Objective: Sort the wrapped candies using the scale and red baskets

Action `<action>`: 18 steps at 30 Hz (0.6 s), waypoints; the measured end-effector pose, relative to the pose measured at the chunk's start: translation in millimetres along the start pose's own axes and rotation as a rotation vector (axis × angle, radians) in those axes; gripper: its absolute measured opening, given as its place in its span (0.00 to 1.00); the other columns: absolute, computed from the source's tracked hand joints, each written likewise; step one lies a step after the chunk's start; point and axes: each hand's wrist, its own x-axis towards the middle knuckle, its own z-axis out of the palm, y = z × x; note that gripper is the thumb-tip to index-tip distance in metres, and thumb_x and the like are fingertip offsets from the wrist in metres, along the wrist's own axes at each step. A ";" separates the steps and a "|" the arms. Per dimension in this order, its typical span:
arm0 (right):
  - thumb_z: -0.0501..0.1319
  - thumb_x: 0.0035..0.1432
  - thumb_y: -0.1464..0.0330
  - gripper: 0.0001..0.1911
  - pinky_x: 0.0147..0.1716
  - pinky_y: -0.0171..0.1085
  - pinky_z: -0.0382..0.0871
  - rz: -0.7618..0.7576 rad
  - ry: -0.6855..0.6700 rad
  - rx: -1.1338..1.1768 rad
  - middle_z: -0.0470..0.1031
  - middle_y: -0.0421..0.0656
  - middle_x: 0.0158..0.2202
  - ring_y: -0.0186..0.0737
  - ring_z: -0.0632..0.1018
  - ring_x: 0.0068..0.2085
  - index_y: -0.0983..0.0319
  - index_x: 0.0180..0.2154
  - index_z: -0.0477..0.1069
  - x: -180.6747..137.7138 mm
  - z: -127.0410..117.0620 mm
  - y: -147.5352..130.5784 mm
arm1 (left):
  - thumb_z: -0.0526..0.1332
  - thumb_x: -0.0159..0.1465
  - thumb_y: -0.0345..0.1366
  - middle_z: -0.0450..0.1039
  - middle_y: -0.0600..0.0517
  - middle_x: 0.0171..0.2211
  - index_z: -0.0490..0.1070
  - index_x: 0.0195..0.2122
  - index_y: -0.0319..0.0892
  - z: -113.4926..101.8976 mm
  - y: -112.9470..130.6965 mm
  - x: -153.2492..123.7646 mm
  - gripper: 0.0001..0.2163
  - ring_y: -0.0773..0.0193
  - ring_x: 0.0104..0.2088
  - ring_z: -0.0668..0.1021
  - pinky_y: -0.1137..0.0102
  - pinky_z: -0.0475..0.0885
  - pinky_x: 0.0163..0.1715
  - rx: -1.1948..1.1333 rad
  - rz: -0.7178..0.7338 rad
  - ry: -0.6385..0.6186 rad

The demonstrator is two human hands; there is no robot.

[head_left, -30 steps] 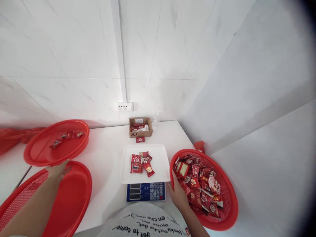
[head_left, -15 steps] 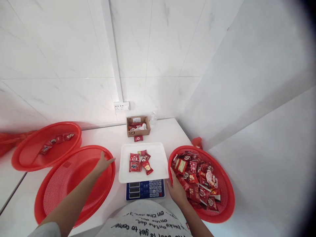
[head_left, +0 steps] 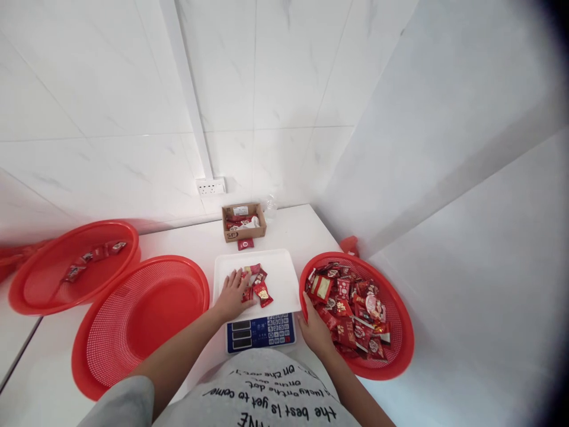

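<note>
My left hand [head_left: 232,292] lies fingers spread over the red candy packets [head_left: 258,284] on the white tray [head_left: 282,276] of the blue-panelled scale [head_left: 261,332]; whether it grips any packet is hidden. My right hand [head_left: 315,329] holds the near left rim of the red basket [head_left: 400,344], which is heaped with several red snack packets [head_left: 351,302]. An empty red mesh basket [head_left: 142,314] sits left of the scale.
A second red basket [head_left: 71,267] with a few packets stands at the far left. A small cardboard box [head_left: 243,220] with a loose packet [head_left: 245,244] in front stands at the back by the wall socket [head_left: 211,187]. White walls close the corner.
My left hand left the empty basket's rim and moved right onto the packets on the scale tray. My right hand stayed on the full basket's rim.
</note>
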 end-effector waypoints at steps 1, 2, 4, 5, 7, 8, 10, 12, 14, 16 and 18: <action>0.48 0.57 0.69 0.34 0.51 0.39 0.60 -0.001 0.002 -0.002 0.56 0.46 0.61 0.42 0.63 0.58 0.59 0.63 0.37 -0.2 -0.3 -0.3 | 0.57 0.55 0.53 0.46 0.40 0.63 0.50 0.62 0.43 3.1 1.1 -0.8 0.36 0.44 0.62 0.48 0.51 0.47 0.57 0.038 0.017 -0.005; 0.48 0.57 0.69 0.34 0.51 0.40 0.60 -0.004 0.002 -0.004 0.57 0.46 0.61 0.43 0.63 0.58 0.59 0.63 0.37 -0.3 -0.4 -0.5 | 0.57 0.56 0.53 0.49 0.40 0.62 0.51 0.61 0.43 4.1 1.3 -1.2 0.35 0.44 0.61 0.51 0.52 0.48 0.57 0.070 0.032 0.001; 0.48 0.57 0.69 0.35 0.50 0.41 0.60 -0.010 0.004 -0.009 0.57 0.47 0.60 0.44 0.64 0.57 0.59 0.63 0.37 -0.2 -0.5 -0.6 | 0.57 0.56 0.53 0.56 0.40 0.58 0.53 0.60 0.43 1.1 0.6 -0.5 0.33 0.46 0.57 0.59 0.54 0.53 0.55 0.113 0.052 0.015; 0.48 0.57 0.69 0.35 0.50 0.41 0.61 -0.008 0.004 -0.011 0.57 0.47 0.60 0.44 0.65 0.57 0.59 0.63 0.37 -0.1 -0.4 -0.5 | 0.57 0.56 0.52 0.60 0.40 0.55 0.54 0.60 0.43 -1.9 0.3 0.5 0.33 0.47 0.55 0.62 0.55 0.55 0.53 0.122 0.053 0.019; 0.48 0.57 0.68 0.34 0.49 0.41 0.62 0.004 0.003 -0.016 0.58 0.46 0.60 0.45 0.65 0.57 0.59 0.63 0.36 0.3 -0.1 -0.1 | 0.58 0.56 0.51 0.64 0.42 0.49 0.56 0.59 0.43 -8.3 1.1 3.2 0.31 0.49 0.50 0.65 0.58 0.60 0.49 0.114 0.041 0.015; 0.48 0.57 0.68 0.34 0.49 0.41 0.62 0.009 0.002 -0.017 0.58 0.46 0.60 0.45 0.65 0.57 0.58 0.63 0.36 0.4 0.1 0.1 | 0.58 0.56 0.49 0.65 0.42 0.47 0.57 0.58 0.43 -11.0 2.1 4.7 0.30 0.50 0.48 0.66 0.59 0.61 0.48 0.095 0.027 0.009; 0.48 0.57 0.68 0.34 0.49 0.40 0.62 0.013 0.004 -0.016 0.58 0.46 0.60 0.44 0.65 0.57 0.58 0.63 0.37 0.5 0.3 0.3 | 0.58 0.58 0.45 0.66 0.43 0.45 0.59 0.56 0.42 -15.1 4.7 7.1 0.26 0.51 0.47 0.67 0.62 0.64 0.45 0.035 -0.022 0.003; 0.48 0.57 0.69 0.34 0.50 0.40 0.61 0.005 0.008 -0.004 0.58 0.46 0.60 0.43 0.64 0.57 0.58 0.63 0.37 0.3 0.0 0.3 | 0.57 0.59 0.41 0.67 0.44 0.44 0.60 0.55 0.42 -19.0 6.5 8.1 0.23 0.53 0.48 0.67 0.63 0.65 0.44 -0.038 -0.075 0.015; 0.48 0.57 0.68 0.34 0.50 0.39 0.60 0.003 0.004 0.013 0.58 0.46 0.60 0.42 0.64 0.58 0.59 0.63 0.38 0.0 -0.6 0.1 | 0.56 0.59 0.39 0.67 0.46 0.44 0.59 0.55 0.42 -25.4 5.4 7.0 0.22 0.55 0.47 0.67 0.64 0.65 0.44 -0.104 -0.125 0.066; 0.48 0.57 0.68 0.34 0.50 0.38 0.60 -0.002 -0.001 0.030 0.57 0.46 0.60 0.42 0.63 0.58 0.59 0.63 0.39 -0.1 -1.3 0.1 | 0.55 0.60 0.40 0.67 0.46 0.44 0.59 0.55 0.43 -36.0 0.1 3.2 0.21 0.56 0.46 0.68 0.64 0.65 0.45 -0.149 -0.177 0.166; 0.48 0.57 0.68 0.33 0.51 0.38 0.60 -0.007 -0.003 0.039 0.56 0.46 0.61 0.41 0.62 0.58 0.59 0.63 0.40 0.1 -1.6 0.3 | 0.56 0.59 0.42 0.67 0.46 0.44 0.60 0.54 0.42 -50.3 -9.6 -4.0 0.22 0.56 0.46 0.69 0.64 0.65 0.45 -0.173 -0.235 0.305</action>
